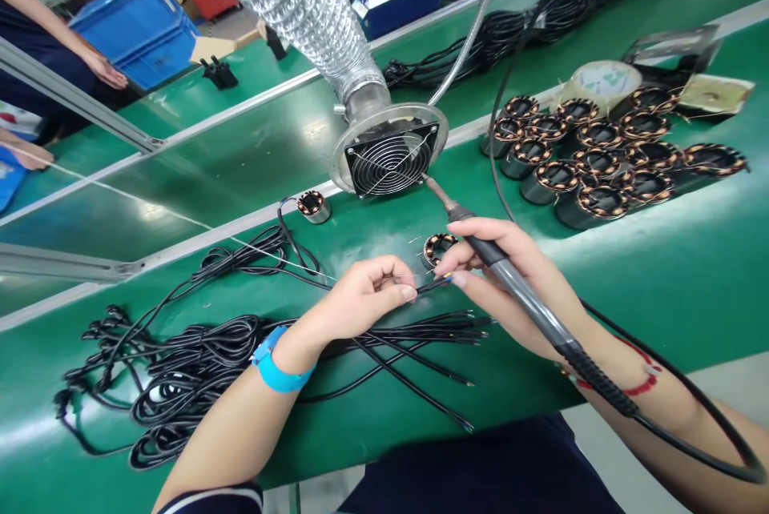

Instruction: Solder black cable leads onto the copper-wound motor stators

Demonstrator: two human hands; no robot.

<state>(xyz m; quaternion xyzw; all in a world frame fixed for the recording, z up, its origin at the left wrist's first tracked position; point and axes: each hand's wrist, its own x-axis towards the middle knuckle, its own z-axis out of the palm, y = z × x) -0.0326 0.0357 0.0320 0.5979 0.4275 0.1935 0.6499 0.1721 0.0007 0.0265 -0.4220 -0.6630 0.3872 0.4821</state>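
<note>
No legible text, number, brand or sign.
In the upper right of the frame, a wide, round roll of translucent, yellowish tape [606, 80] bears green print on its pale disc-shaped face, too small and blurred to read. In the upper right too, a pale patch [537, 20] sits on a long bundle of thin black cables [570, 6]; whether it is a label cannot be told, and no lettering can be made out on it.
</note>
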